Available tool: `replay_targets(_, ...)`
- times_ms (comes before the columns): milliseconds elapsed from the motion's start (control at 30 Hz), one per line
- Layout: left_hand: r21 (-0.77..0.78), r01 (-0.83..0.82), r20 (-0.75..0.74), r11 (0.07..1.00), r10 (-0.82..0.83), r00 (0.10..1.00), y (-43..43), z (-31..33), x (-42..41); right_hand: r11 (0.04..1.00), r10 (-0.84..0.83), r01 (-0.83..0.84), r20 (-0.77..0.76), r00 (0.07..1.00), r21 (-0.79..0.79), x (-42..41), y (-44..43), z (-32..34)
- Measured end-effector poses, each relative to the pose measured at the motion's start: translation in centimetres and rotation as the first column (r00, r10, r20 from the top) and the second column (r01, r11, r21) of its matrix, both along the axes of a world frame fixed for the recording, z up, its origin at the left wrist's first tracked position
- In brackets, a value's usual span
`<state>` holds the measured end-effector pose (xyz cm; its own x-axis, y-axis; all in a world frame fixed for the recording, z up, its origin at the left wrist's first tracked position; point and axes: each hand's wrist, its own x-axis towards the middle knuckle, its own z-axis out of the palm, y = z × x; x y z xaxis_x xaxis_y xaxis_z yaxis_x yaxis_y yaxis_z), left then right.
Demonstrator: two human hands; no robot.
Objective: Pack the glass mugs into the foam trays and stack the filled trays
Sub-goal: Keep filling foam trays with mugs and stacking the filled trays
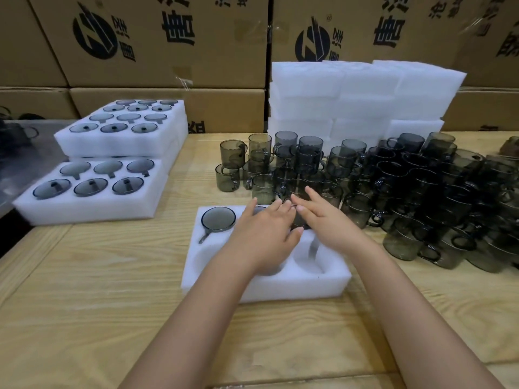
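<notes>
Directly ahead, a white six-pocket foam tray (pixel 252 289) lies near the middle of the pale wooden table (pixel 112 318), with bare wood open along its near and left sides. One smoky grey glass mug (pixel 218 219) sits sunk in the tray's far left pocket, handle pointing near-left. The left hand (pixel 264 234) lies flat over the far middle pocket, fingers straight and released, a dark rim showing just beyond them. The right hand (pixel 323 220) reaches in beside it, fingers also straight and grasping nothing, over a second dark mug (pixel 298 222) at the far right pocket; whether it touches the glass cannot be told. The near-row pockets that show are bare foam. On the right a dense crowd of loose grey mugs (pixel 407 192) comes just beside the tray's far right corner, leaving little room there. To the left, well apart across open wood, stand two stacks of filled foam trays (pixel 90 209), the nearer at the table's left edge. Behind the loose mugs rises a pile of white foam trays (pixel 365 94), and a wall of printed brown cardboard boxes (pixel 168 66) closes the back.
</notes>
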<state>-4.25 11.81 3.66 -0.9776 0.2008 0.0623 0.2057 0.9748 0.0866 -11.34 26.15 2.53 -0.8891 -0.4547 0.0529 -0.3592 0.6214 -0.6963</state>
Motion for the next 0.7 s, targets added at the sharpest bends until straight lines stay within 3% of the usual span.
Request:
replay_targets(167, -0.034, -0.017, -0.021, 0.999, 0.016, 1.000, 0.4, -0.2, 0.5, 0.972, 0.034, -0.013, -0.084, 0.996, 0.235, 0.2, -0.2, 0.3)
replay_targets(367, -0.041, -0.011, 0.031, 0.999, 0.012, 0.999, 0.6, 0.3, 0.5, 0.962, 0.034, 0.006, -0.142, 0.989, 0.274, 0.4, -0.6, 0.1)
replay_targets(467, 0.088, -0.018, 0.040, 0.996, 0.015, 0.999, -1.2, 1.0, 0.8, 0.962, 0.019, 0.037, -0.204, 0.979, 0.270, 0.5, -0.4, -0.3)
replay_targets(533, 0.275, -0.077, -0.093, 0.958, 0.107, 0.990, -3.7, 1.4, 1.1, 0.963, -0.012, 0.090, -0.294, 0.956, 0.253, 0.7, -0.2, -0.5)
replay_targets(600, 0.537, -0.104, -0.216, 0.837, 0.255, 0.942, -6.7, 1.4, 1.5, 0.974, -0.098, 0.163, -0.361, 0.927, 0.155, 0.9, -0.1, -0.6)
replay_targets(633, 0.693, -0.097, -0.217, 0.714, 0.335, 0.917, -7.8, 1.2, 1.8, 0.975, -0.149, 0.200, -0.387, 0.910, 0.094, 1.0, 0.0, -0.5)
replay_targets(667, 0.841, -0.080, -0.176, 0.535, 0.410, 0.895, -8.6, 0.7, 1.9, 0.972, -0.196, 0.231, -0.412, 0.890, 0.038, 1.1, 0.0, -0.5)
replay_targets(700, 0.953, -0.051, -0.098, 0.300, 0.462, 0.881, -9.3, 0.2, 2.0, 0.966, -0.237, 0.258, -0.443, 0.864, -0.015, 1.2, 0.0, -0.4)
